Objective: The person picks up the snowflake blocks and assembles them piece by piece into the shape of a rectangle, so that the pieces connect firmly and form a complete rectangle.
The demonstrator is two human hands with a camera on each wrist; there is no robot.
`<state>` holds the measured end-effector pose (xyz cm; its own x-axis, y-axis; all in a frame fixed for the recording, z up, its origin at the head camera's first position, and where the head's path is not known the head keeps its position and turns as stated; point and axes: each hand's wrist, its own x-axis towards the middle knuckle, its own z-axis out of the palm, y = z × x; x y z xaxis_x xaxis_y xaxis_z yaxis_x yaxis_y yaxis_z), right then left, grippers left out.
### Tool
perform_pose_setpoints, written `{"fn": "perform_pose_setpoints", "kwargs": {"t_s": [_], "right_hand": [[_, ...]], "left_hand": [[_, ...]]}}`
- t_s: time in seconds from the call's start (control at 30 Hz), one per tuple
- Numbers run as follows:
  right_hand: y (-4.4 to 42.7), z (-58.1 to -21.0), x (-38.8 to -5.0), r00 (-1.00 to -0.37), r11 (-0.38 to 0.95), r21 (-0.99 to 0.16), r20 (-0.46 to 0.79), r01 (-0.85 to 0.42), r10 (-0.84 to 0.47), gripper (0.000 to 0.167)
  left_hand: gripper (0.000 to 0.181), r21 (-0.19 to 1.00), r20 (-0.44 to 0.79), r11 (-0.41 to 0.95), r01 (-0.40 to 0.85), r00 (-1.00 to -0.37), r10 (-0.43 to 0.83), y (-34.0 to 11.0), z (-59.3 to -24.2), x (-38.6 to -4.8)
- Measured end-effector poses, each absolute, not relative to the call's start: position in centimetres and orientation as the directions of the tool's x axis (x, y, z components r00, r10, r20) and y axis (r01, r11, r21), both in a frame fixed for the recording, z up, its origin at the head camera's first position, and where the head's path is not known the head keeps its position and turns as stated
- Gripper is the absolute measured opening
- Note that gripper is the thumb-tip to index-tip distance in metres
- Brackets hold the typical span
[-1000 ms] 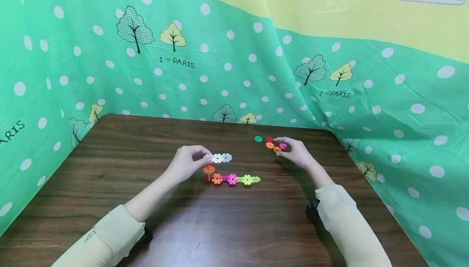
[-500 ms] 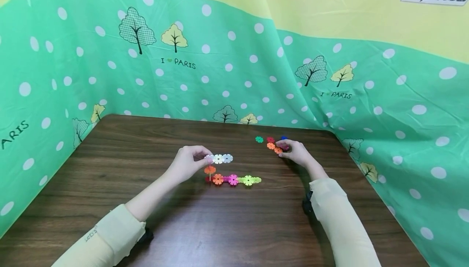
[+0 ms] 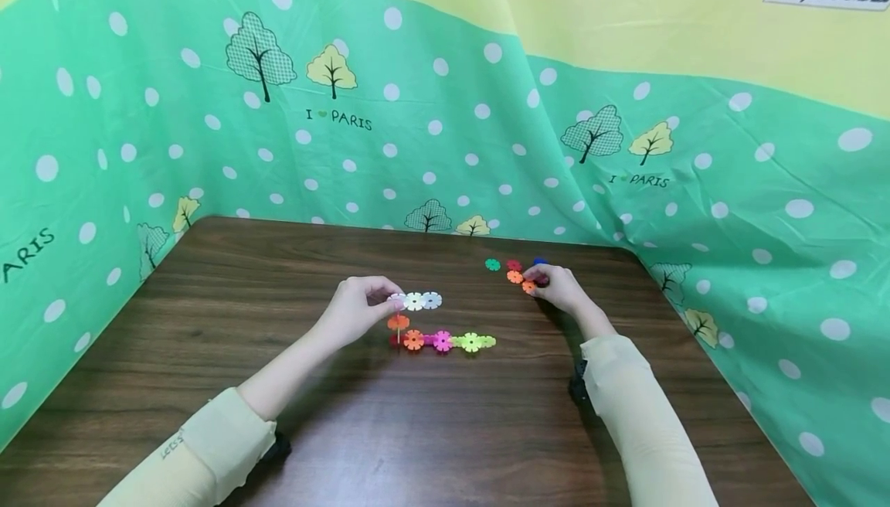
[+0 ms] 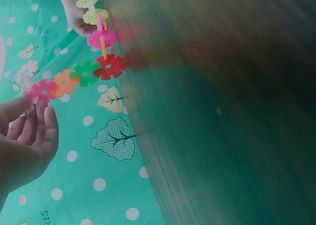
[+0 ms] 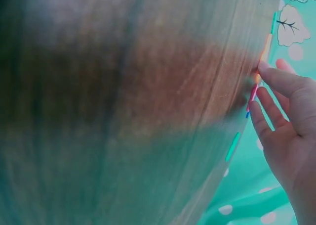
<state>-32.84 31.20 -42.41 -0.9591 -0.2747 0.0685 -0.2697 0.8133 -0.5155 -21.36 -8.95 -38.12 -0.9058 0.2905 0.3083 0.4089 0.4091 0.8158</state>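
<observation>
My left hand [image 3: 358, 307] pinches the corner of a linked structure of plastic snowflake discs. From its fingertips a row of white discs [image 3: 415, 301] points right. In the left wrist view a pink disc [image 4: 43, 90] beside the fingers leads down through orange and green ones to a red disc [image 4: 109, 67]. The lower row, with an orange disc [image 3: 413, 340], a pink disc [image 3: 442, 341] and yellow-green discs [image 3: 471, 342], runs along the table. My right hand [image 3: 565, 289] touches loose flat discs, its thumb at an orange disc [image 3: 529, 287]; its fingers look spread, partly covering pieces.
Loose green [image 3: 492, 264], red [image 3: 513, 265], orange [image 3: 514, 277] and blue [image 3: 539, 262] discs lie about the right hand on the brown wooden table [image 3: 445, 445]. A green polka-dot curtain [image 3: 389, 144] hangs behind the table's far edge.
My right hand has shifted slightly right, then a little back left, among the loose discs, uncovering the blue one. The left hand keeps its hold on the linked discs.
</observation>
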Motion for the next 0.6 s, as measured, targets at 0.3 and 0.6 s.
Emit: {"fn": "perform_pose_setpoints", "kwargs": {"t_s": [0.3, 0.6], "right_hand": [[30.9, -42.3, -32.8, -0.945, 0.811, -0.486, 0.143, -0.325, -0.293, 0.029], [30.1, -41.5, -31.8, -0.944, 0.787, -0.523, 0.142, -0.328, -0.299, 0.025]], "left_hand": [[0.013, 0.815, 0.295, 0.425, 0.395, -0.913, 0.283, -9.0, -38.0, -21.3], [0.012, 0.816, 0.285, 0.433, 0.384, -0.918, 0.277, -9.0, -38.2, -21.4]]}}
